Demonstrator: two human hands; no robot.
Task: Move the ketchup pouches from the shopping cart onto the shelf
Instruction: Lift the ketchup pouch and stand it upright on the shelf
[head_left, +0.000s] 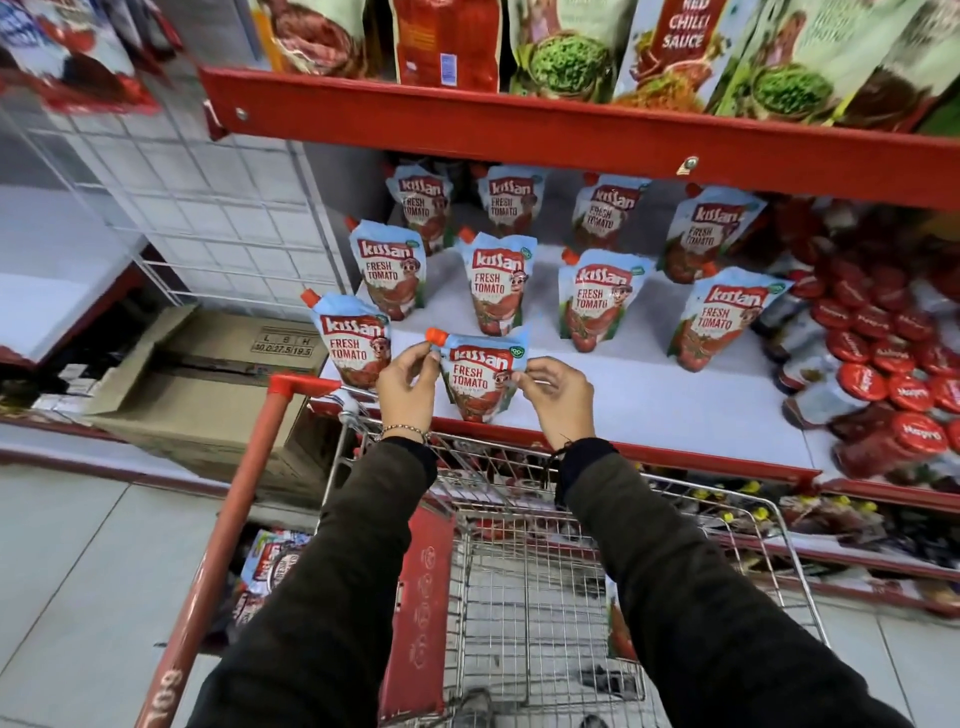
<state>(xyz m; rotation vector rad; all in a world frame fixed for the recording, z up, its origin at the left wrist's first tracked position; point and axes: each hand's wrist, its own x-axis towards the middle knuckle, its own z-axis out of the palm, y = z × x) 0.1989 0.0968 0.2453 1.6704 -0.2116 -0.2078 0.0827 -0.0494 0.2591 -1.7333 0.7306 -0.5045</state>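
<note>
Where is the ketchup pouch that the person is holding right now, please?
The ketchup pouch stands at the shelf's front edge, pinched between both hands, just right of the front-left pouch.

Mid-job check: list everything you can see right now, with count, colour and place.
Blue-and-red ketchup pouches: ten standing on the white shelf, one of them held at its front edge.
White shelf with red rim: one, centre.
Red-capped jars: many, shelf's right end.
Green and red sauce packs: several, upper red shelf.
Brown cardboard box: one, open, left of cart.
Red-handled wire shopping cart: one, below; a few pouches inside.
Left hand: pinching the held ketchup pouch under its orange cap.
Right hand: pinching its right top corner.
</note>
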